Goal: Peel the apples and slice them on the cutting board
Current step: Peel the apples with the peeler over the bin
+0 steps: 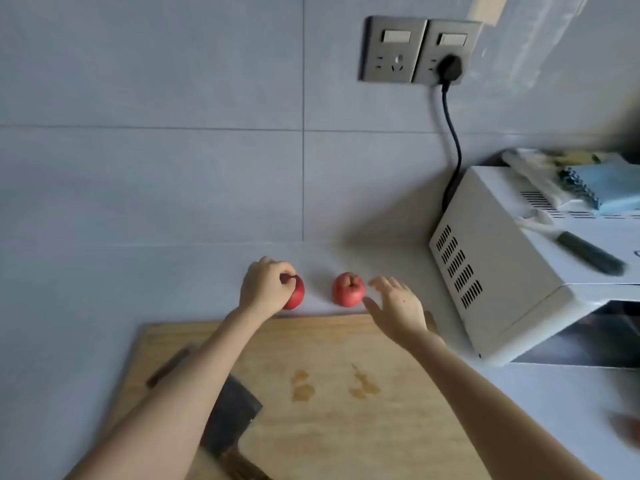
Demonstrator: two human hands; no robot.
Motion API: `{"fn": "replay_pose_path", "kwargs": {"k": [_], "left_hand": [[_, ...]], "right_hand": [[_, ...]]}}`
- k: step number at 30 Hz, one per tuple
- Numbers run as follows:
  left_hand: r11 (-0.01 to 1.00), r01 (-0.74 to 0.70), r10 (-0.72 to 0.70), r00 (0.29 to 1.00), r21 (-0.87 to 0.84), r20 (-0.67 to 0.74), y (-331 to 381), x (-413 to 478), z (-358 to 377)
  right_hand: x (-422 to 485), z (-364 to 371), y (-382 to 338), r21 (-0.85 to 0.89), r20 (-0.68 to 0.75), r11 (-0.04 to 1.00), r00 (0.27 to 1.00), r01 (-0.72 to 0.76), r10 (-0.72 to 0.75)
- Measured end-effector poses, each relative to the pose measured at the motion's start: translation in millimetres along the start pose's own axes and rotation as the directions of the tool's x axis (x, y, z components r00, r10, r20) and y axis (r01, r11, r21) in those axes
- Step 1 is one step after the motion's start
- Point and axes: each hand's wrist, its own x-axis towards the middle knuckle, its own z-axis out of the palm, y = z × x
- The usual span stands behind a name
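Observation:
Two red apples sit on the grey counter just beyond the wooden cutting board (pixel 346 410). My left hand (pixel 265 285) is wrapped over the left apple (pixel 297 295), which still rests on the counter. The right apple (pixel 348 289) stands free, stem dimple up. My right hand (pixel 396 306) hovers just to its right with fingers spread, not touching it. A dark cleaver (pixel 230 420) with a wooden handle lies on the board's left part, partly hidden under my left forearm. A brown stick-like handle (pixel 166 368) lies near the board's left edge.
A white microwave (pixel 502 271) stands right of the board, with a dark-handled tool (pixel 588 252) and a blue notebook (pixel 609 187) on top. Its black cord (pixel 453 133) runs up to wall sockets (pixel 419 50). A tiled wall rises behind the counter.

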Motion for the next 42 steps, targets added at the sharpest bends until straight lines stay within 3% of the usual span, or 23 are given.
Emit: {"fn": "replay_pose_path", "kwargs": {"k": [5, 9, 16, 23, 27, 32, 36, 42], "left_hand": [[0.997, 0.046, -0.050, 0.996, 0.061, 0.074, -22, 26, 42], [0.980, 0.149, -0.172, 0.967, 0.131, 0.186, -37, 38, 70], [0.961, 0.247, -0.270, 0.936, 0.125, 0.224, -43, 43, 91], [0.968, 0.245, -0.236, 0.963, -0.048, 0.132, -49, 40, 92], [0.987, 0.106, -0.096, 0.992, -0.124, 0.081, -31, 8, 75], [0.997, -0.026, 0.041, 0.977, -0.074, 0.208, -11, -57, 65], [0.998, -0.059, 0.048, 0.954, 0.028, 0.296, -8, -97, 66], [0.999, -0.036, 0.025, 0.955, 0.032, 0.295, -7, -121, 71]], "right_hand": [[26, 31, -1, -0.015, 0.131, 0.999, 0.990, -0.053, 0.054], [52, 54, 5, -0.007, 0.187, 0.997, 0.980, -0.074, 0.074], [78, 82, 13, 0.019, 0.283, 0.994, 0.954, -0.108, 0.098], [81, 87, 9, 0.134, 0.199, 0.987, 0.978, -0.087, 0.059], [49, 68, 2, 0.251, 0.094, 0.965, 0.994, -0.074, 0.052], [-27, 47, -2, 0.258, 0.192, 0.965, 0.981, -0.057, 0.006], [-71, 47, -4, 0.208, 0.273, 0.977, 0.962, -0.046, -0.013], [-93, 57, -11, 0.162, 0.291, 0.985, 0.957, -0.053, 0.004]]}}
